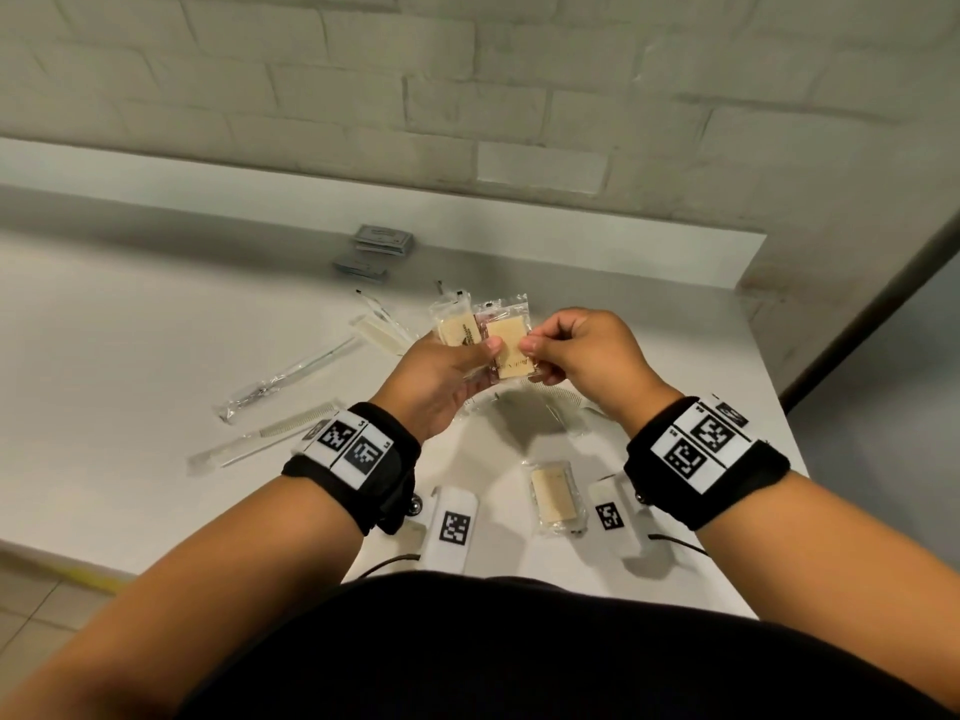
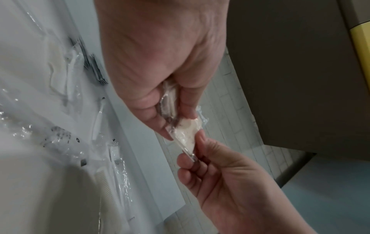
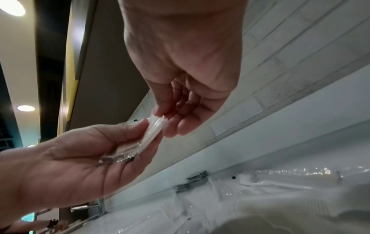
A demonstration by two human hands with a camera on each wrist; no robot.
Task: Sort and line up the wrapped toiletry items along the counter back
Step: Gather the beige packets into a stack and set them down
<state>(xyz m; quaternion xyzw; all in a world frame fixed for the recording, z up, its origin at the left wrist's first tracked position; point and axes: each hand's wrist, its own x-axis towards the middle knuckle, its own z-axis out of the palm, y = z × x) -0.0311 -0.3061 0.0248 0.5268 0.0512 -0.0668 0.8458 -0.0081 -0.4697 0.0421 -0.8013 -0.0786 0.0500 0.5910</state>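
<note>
In the head view my left hand holds a small fan of clear-wrapped cream soap packets above the counter, thumb on the front packet. My right hand pinches that front packet's right edge between thumb and forefinger. The left wrist view shows the packets between my left fingers and right fingertips. From the right wrist the stack is seen edge-on. One more wrapped soap lies on the counter near me.
Grey sachets are piled at the counter back against the white upstand. A wrapped toothbrush, a wrapped comb and other clear-wrapped items lie to the left. The counter's right edge is close.
</note>
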